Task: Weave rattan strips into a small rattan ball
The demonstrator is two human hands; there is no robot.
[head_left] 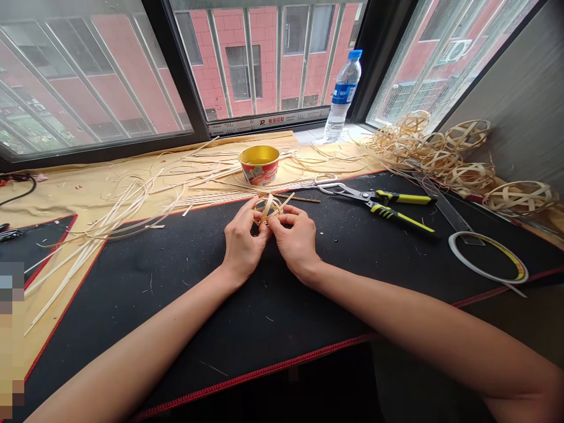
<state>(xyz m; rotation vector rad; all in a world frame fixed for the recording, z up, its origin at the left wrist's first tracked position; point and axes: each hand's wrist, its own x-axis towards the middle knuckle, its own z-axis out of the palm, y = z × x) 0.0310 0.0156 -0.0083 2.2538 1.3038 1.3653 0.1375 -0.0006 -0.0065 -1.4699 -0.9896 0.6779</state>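
Note:
Both my hands meet over the black mat (185, 282) near its far edge. Between them is a small woven bamboo-strip ball (268, 207), loose strip ends sticking out to the right. My left hand (241, 241) curls round its left side, fingers pinched on the strips. My right hand (296, 238) is closed on its right side, thumb and forefinger pressing the weave. The ball is partly hidden by my fingers.
Yellow-handled shears (388, 205) lie right of my hands, a tape ring (487, 255) further right. A yellow-and-red paper cup (259, 164) and a water bottle (342, 97) stand by the window. Loose bamboo strips (110, 217) spread left; several finished woven balls (445, 153) pile at the right.

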